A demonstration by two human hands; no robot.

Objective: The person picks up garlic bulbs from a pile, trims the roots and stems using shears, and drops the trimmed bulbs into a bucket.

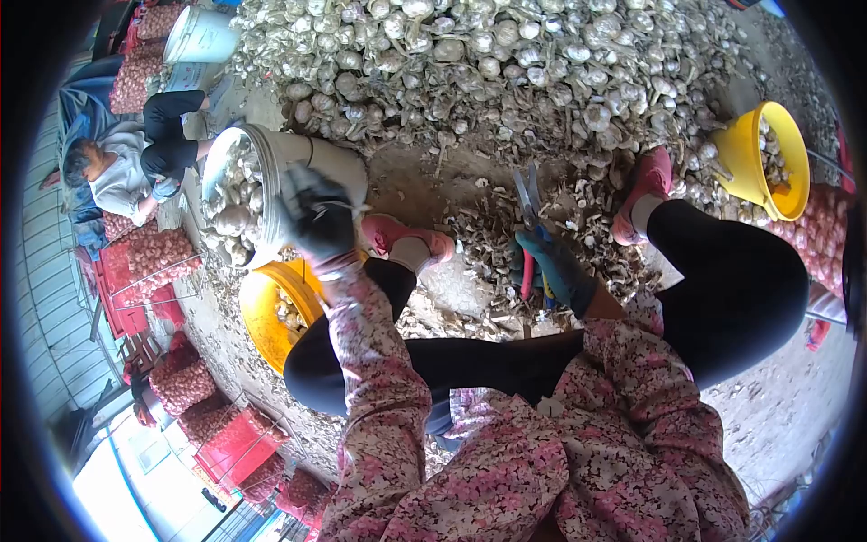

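Note:
My right hand (pixel 562 271), in a dark green-blue glove, grips a pair of shears (pixel 528 200). The blades point away from me and stand apart, and a red handle shows below the fingers. My left hand (pixel 318 217), in a grey and black glove, is at the rim of a tipped white bucket (pixel 269 185). Motion smears its fingers, so I cannot see whether anything is in them. Garlic bulbs (pixel 237 208) lie in the mouth of that bucket. Dry garlic trimmings (pixel 488 244) cover the ground beneath the shears.
A large garlic heap (pixel 506 63) spreads in front of me. One yellow bucket (pixel 763 163) stands at right, and an orange-yellow bucket (pixel 271 312) is by my left knee. Another person (pixel 122 167) sits at far left. Filled red mesh sacks (pixel 163 253) line the left side.

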